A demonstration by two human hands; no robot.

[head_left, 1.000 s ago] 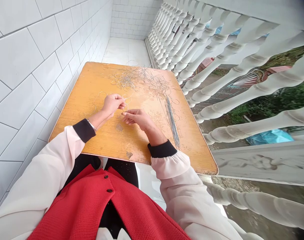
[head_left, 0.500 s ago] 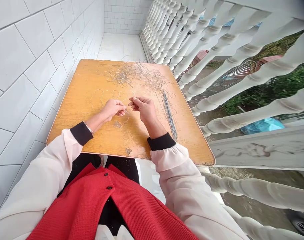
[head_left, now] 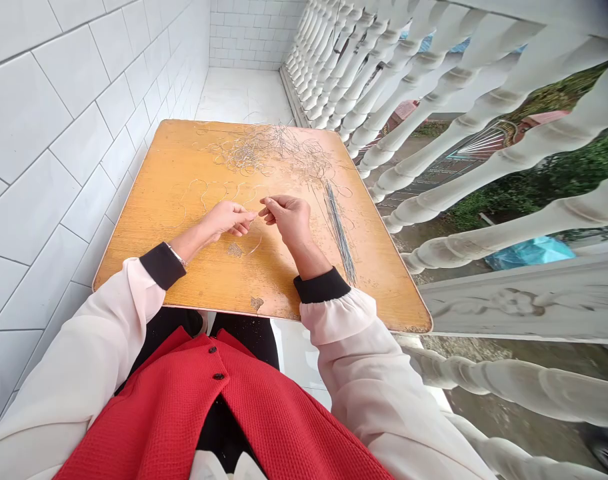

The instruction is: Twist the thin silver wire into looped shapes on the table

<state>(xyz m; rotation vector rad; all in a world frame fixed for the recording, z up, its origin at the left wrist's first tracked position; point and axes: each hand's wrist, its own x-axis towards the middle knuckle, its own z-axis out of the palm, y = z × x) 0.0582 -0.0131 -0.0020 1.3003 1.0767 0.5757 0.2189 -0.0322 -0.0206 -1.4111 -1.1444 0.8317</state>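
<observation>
My left hand (head_left: 229,219) pinches a thin pale wire (head_left: 257,245) over the middle of the table, and part of that wire curves down below the fingertips. Just to its right, my right hand (head_left: 287,217) is closed with thumb against forefinger; the fine wire seems to run between both sets of fingertips, which are a small gap apart. Past the hands, several wavy lengths of wire (head_left: 204,193) lie loose on the wood. To the right of my right hand rests a bundle of straight grey wires (head_left: 340,233).
A tangled heap of curly wire (head_left: 254,150) covers the far part of the worn wooden table (head_left: 134,267). White tiles (head_left: 34,153) line the wall at left. A white balustrade (head_left: 449,133) runs along the right side, close to the table edge.
Both hands stay nearly in place, with my fingertips slightly shifted. The wire loop under them has swung a little to the right and looks less curled.
</observation>
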